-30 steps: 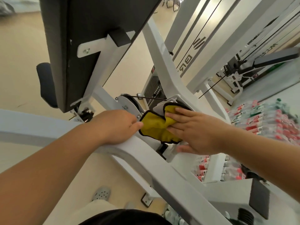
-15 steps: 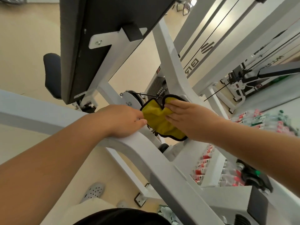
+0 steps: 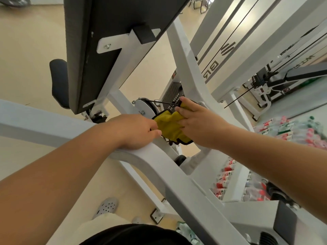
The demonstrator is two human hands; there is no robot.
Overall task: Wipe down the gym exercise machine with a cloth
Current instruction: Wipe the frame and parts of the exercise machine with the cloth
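Your right hand (image 3: 198,122) has slid up and away from you along the frame (image 3: 159,158) over the last second. The cloth (image 3: 169,127) has come with it and now lies bunched under your palm rather than spread flat. Your fingers are fairly straight and press down on it, with the fingertips close to the cable (image 3: 164,102) just beyond them.

Your left hand (image 3: 136,131) has not moved. It is still curled over the frame arm as a brace, with the thumb just beside the cloth's near edge. The cloth sits between your two hands, which are close together.

I judge the joint under your right palm is getting its pass now. The pulley (image 3: 144,106) beyond your left hand looks untouched, so much wiping remains.
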